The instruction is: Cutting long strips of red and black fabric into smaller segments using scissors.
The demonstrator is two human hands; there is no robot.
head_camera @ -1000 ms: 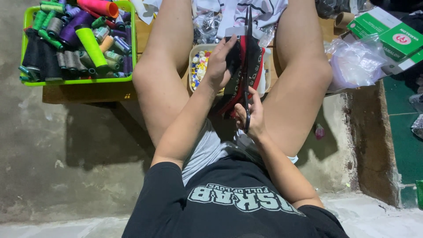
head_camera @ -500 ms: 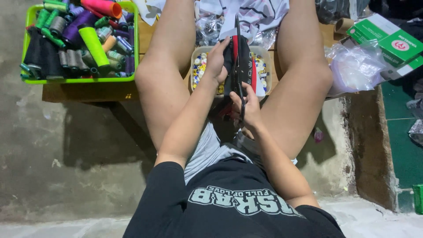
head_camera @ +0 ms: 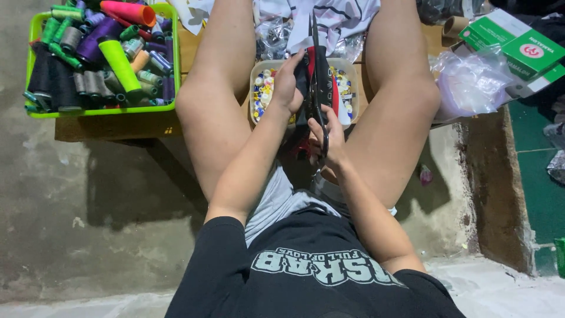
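Observation:
My left hand grips a black and red piece of fabric and holds it upright between my knees. Black scissors are in my right hand, fingers through the handles, with the blades pointing away from me along the fabric's edge. Both hands hover over a clear plastic box filled with small coloured buttons. White printed cloth lies beyond the box.
At the far left a green tray holds several thread cones and spools on a low wooden board. Green cardboard boxes and a crumpled plastic bag sit at the right. Bare concrete floor lies to my left.
The fabric has turned from a broad, tilted face to edge-on and upright. The scissors rose and straightened along it, and my right hand moved up toward the box.

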